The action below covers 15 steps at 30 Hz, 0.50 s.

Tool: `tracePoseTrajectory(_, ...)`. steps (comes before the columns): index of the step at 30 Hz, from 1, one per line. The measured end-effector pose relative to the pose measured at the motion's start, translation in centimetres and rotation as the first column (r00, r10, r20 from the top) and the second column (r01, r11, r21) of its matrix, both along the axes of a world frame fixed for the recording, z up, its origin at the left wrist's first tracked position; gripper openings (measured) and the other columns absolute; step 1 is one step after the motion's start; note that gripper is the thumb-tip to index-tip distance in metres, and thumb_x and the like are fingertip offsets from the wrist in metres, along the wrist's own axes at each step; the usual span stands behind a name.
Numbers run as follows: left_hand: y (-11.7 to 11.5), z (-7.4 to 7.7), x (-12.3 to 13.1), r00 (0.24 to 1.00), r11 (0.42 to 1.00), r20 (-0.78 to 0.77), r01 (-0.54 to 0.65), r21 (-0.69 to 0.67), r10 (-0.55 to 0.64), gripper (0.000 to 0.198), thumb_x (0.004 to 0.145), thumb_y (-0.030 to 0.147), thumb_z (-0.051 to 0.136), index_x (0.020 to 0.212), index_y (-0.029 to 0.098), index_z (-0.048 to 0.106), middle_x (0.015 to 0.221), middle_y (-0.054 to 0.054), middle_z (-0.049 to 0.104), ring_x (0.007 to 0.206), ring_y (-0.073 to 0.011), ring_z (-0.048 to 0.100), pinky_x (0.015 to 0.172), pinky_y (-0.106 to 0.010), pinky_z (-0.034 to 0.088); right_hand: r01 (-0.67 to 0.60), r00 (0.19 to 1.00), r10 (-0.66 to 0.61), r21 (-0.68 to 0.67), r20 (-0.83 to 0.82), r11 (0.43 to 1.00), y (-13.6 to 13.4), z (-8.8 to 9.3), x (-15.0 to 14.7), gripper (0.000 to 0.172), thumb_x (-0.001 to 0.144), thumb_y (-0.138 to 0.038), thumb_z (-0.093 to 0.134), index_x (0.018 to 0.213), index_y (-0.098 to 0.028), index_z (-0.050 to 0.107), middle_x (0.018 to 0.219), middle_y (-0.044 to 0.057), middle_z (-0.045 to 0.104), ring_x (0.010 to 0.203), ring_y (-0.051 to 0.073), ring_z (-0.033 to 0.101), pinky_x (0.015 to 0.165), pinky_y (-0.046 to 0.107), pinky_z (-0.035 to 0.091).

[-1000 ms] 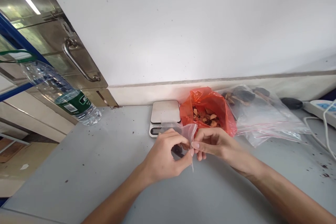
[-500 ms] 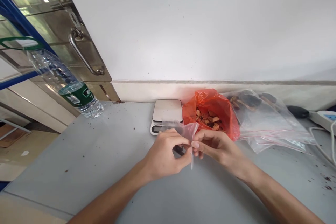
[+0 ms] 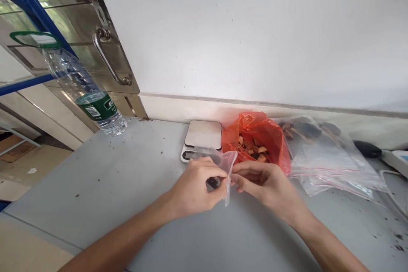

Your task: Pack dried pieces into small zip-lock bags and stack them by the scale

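Small clear plastic bag (image 3: 227,169) pinched between left hand (image 3: 194,187) and right hand (image 3: 264,180), just above the grey counter (image 3: 127,187), toward its far edge near the wall. Left grip clenched on the bag's near side, thumb and fingers bunched over the film; right grip grasping the opposite side with fingertips (image 3: 237,177). Bag thin, glossy, crumpled, see-through; long axis roughly upright, one narrow end hanging down toward the counter, the wider crinkled part spreading up and back toward the far edge. Something dark showing under the left fingers, too hidden to identify.

Just behind the hands, near the far edge: flat rectangular kitchen scale (image 3: 202,136) with brushed-metal plate and rounded corners. Beside it to the right, touching or nearly so: soft red plastic bag (image 3: 255,134), mouth open, full of brown and tan dried pieces. Further right: pile of clear zip bags (image 3: 331,163) with thin red seal lines, dark lumps inside. At the far left corner: clear ribbed water bottle (image 3: 86,93) with green label. Counter matte, speckled with dark crumbs.
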<state>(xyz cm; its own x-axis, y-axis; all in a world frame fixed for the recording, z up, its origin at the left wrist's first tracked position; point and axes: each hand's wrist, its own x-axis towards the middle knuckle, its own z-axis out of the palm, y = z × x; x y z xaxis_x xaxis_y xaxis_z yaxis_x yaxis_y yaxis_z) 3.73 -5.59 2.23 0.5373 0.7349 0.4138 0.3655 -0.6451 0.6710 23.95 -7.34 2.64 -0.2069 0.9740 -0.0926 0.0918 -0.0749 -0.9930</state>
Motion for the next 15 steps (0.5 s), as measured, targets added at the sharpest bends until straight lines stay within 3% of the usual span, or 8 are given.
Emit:
tracePoseTrajectory(7, 0.15, 0.07, 0.10, 1.000, 1.000, 0.024, -0.001, -0.019, 0.001, 0.024, 0.093, 0.015, 0.063, 0.071, 0.021, 0.072, 0.063, 0.001, 0.069, 0.064, -0.0147, 0.057, 0.065, -0.026, 0.047, 0.010, 0.998, -0.012, 0.029, 0.064, 1.000, -0.09, -0.47, 0.11, 0.047, 0.070, -0.065, 0.088, 0.089, -0.022, 0.087, 0.082, 0.009, 0.083, 0.078, 0.027, 0.078, 0.077, 0.038, 0.066)
tracePoseTrajectory(11, 0.06, 0.01, 0.13, 1.000, 1.000, -0.012, 0.006, -0.021, -0.006, 0.030, 0.093, 0.013, 0.060, 0.064, 0.021, 0.065, 0.060, 0.002, 0.064, 0.064, -0.0140, 0.056, 0.066, -0.026, 0.046, 0.003, 0.996, -0.006, 0.034, 0.089, 0.999, -0.14, -0.29, 0.12, 0.046, 0.068, -0.067, 0.089, 0.080, -0.022, 0.085, 0.081, 0.009, 0.083, 0.075, 0.026, 0.077, 0.073, 0.036, 0.066)
tracePoseTrajectory(15, 0.01, -0.12, 0.18, 0.999, 1.000, -0.046, -0.018, -0.025, 0.017, 0.026, 0.090, 0.010, 0.062, 0.066, 0.021, 0.067, 0.062, 0.003, 0.066, 0.065, -0.0142, 0.058, 0.067, -0.027, 0.047, 0.012, 0.993, -0.018, 0.057, 0.113, 0.998, -0.16, -0.73, 0.19, 0.049, 0.071, -0.071, 0.086, 0.084, -0.023, 0.086, 0.081, 0.009, 0.082, 0.076, 0.027, 0.078, 0.074, 0.038, 0.067)
